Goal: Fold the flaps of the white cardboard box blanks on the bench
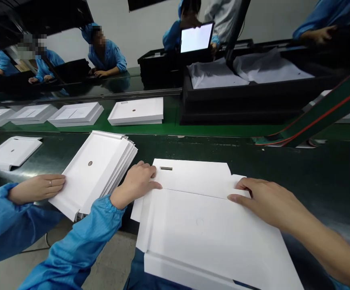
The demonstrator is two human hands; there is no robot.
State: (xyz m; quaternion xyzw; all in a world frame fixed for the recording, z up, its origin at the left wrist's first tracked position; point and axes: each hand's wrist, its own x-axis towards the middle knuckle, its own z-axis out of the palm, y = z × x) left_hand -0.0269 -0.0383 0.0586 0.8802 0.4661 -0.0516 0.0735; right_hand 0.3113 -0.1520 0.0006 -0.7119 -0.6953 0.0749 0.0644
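A large white cardboard sheet (205, 229), partly folded, lies at the near edge of the dark green table, with a small slot in its far flap. My left hand (135, 182) grips the flap's left end, thumb on top and fingers curled at the edge. At the flap's right end my right hand (264, 199) pinches the white card between thumb and fingers. Left of my left hand, a stack of folded white card pieces (92, 165) rests at a slant, its top piece showing a small round hole. Another person's hand (39, 188), wearing a ring, touches that stack.
Flat white boxes (137, 110) line a green conveyor (175, 129) beyond the table. Black trays (235, 100) with white wrapping stand behind it. A green strap with a red line (322, 106) slants down at the right. Several people in blue work opposite.
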